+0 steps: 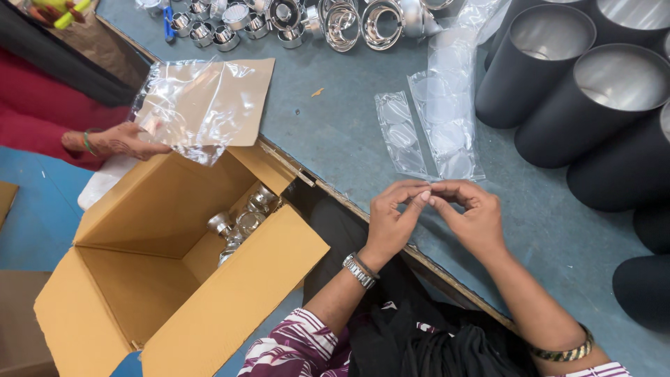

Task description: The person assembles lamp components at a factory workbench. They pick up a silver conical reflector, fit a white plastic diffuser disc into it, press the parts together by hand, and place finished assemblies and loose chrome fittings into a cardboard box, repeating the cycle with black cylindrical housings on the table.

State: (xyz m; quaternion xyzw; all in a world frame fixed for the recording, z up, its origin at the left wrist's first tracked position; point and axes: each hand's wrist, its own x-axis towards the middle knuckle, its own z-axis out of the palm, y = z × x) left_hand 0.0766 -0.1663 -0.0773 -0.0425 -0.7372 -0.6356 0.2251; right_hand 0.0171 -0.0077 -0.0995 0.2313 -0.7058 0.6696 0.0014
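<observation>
The left hand point(391, 220) and the right hand point(471, 216) are meeting fingertip to fingertip over the near edge of the bench point(335, 132). Each grip is pinching closed, thumb against forefinger, but what sits between them is too small or too clear to tell; it could be a bit of film, and I cannot say more.

Just beyond the grip, a strip of clear plastic pouches point(429, 126) is lying flat on the bench, its near end almost touching the fingertips. Farther off to the right of the grip, several black cylinders point(558, 77) with silvery insides are standing upright, close together. Well beyond the grip, along the far edge, a cluster of shiny metal rings and cups point(293, 19) is lying.

To the left of the grip and below the bench edge, an open cardboard box point(174, 279) is sitting with more shiny metal parts point(241, 223) inside. Past it, another person's hand point(122, 139) is resting at a crumpled clear plastic bag point(188, 105) that is lying over a sheet of cardboard point(244, 91).
</observation>
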